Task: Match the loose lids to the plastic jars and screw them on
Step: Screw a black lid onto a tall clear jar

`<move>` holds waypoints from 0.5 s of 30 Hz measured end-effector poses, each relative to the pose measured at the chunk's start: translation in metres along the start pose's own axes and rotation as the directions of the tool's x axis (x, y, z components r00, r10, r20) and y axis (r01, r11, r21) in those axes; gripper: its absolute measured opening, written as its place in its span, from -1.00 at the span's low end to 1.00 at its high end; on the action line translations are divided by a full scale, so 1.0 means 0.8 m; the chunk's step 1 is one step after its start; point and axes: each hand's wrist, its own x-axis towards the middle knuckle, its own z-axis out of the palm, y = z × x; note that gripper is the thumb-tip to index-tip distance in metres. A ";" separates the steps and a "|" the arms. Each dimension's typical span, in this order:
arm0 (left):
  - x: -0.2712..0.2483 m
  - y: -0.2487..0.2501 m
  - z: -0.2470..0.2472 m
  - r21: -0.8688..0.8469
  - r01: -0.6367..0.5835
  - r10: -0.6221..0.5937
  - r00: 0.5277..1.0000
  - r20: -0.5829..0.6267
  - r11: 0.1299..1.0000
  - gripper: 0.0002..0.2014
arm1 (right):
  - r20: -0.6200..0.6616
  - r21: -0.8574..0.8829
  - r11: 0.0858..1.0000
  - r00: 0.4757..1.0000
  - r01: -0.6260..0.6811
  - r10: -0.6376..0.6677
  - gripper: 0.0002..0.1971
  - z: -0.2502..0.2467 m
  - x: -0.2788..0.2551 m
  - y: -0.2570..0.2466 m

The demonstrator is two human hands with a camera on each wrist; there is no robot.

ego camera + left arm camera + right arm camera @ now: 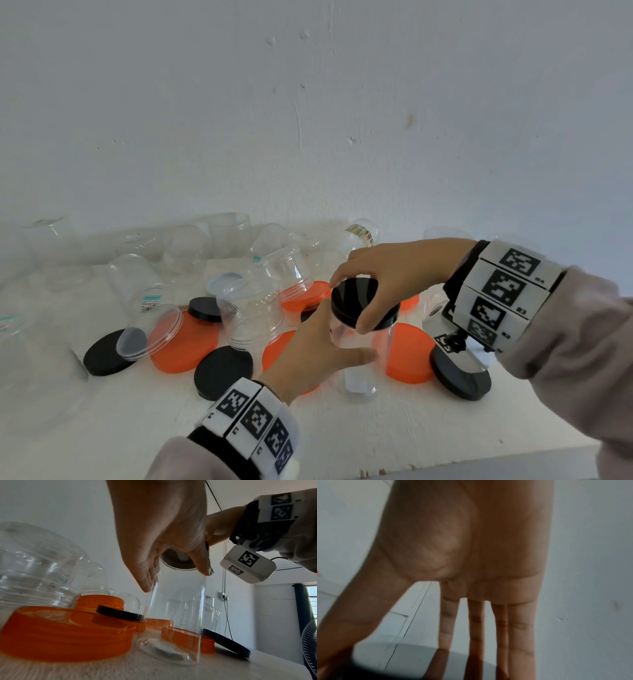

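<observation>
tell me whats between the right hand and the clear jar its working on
A black lid sits on the clear jar, under the right hand; the head view shows this best.

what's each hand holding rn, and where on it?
Right hand grips the black lid by its rim; left hand holds the clear jar around its upper body.
</observation>
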 end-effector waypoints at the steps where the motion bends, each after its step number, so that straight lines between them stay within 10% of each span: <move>1: -0.005 -0.007 -0.002 0.059 0.051 -0.049 0.998 -0.032 0.997 -0.21 | -0.024 -0.009 1.000 0.999 -0.022 0.022 -0.34 0.004 0.001 -0.001; 15: -0.001 -0.007 0.002 0.015 -0.019 0.019 1.000 -0.024 1.000 -0.26 | -0.053 -0.005 0.999 0.998 -0.041 0.041 -0.35 0.011 -0.001 -0.008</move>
